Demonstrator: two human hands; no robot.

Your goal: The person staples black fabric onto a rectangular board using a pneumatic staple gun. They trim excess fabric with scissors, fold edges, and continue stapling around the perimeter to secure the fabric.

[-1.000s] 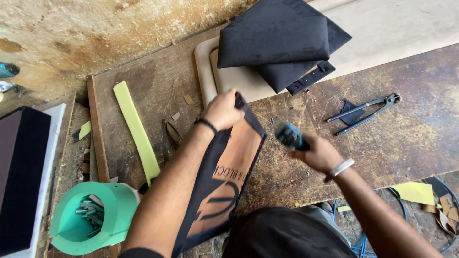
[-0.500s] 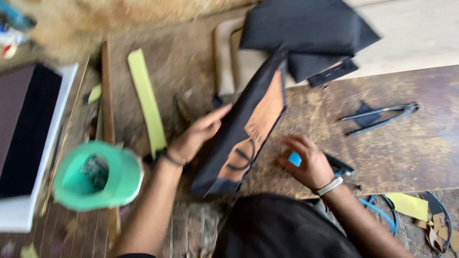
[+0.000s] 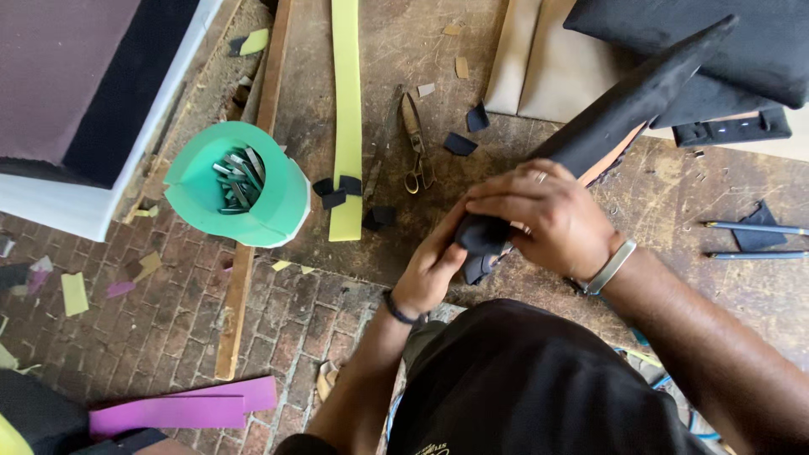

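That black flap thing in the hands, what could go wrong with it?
Both hands, left hand and right hand, pinch only the near end of the black piece, so its long far end might sag or swing. It might also bump the scissors lying close by, or the green cup standing at the bench edge.

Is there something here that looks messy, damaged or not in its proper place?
Yes. Small scraps of coloured material litter the brick floor, and black offcuts lie across the yellow strip. The workbench is scratched and worn. Both hands grip the black panel, which looks intact.
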